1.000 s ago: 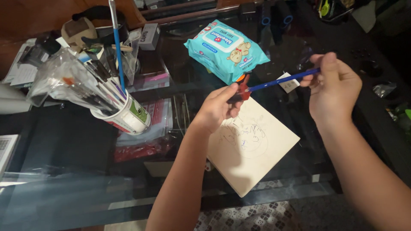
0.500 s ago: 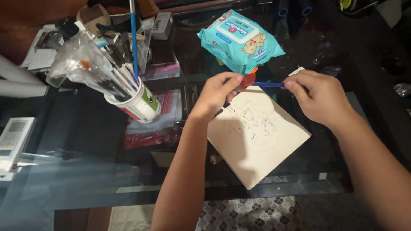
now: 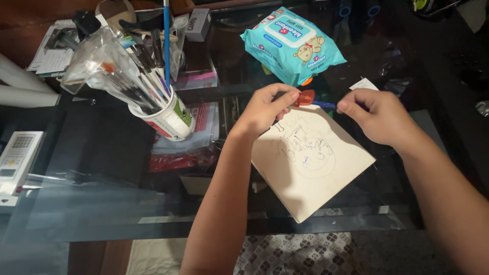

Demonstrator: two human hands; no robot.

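My left hand [image 3: 265,109] pinches the orange-red end [image 3: 306,97] of a thin blue-handled brush [image 3: 324,104] over the dark glass table [image 3: 102,153]. My right hand [image 3: 379,116] closes around the blue handle from the other side, hiding most of it. Just below both hands lies a cream square board [image 3: 313,163] with a pencilled circle and sketch lines on it. Whether the orange-red piece is a cap or the brush head, I cannot tell.
A white cup [image 3: 168,119] packed with several brushes in clear wrap stands at the left. A teal pack of wet wipes [image 3: 293,46] lies beyond the hands. A white calculator [image 3: 18,158] sits at the far left edge. Papers and small boxes crowd the back left.
Both hands have come closer together above the board, and my right hand has slid along the blue handle toward the orange-red end. The view has shifted down and nearer.
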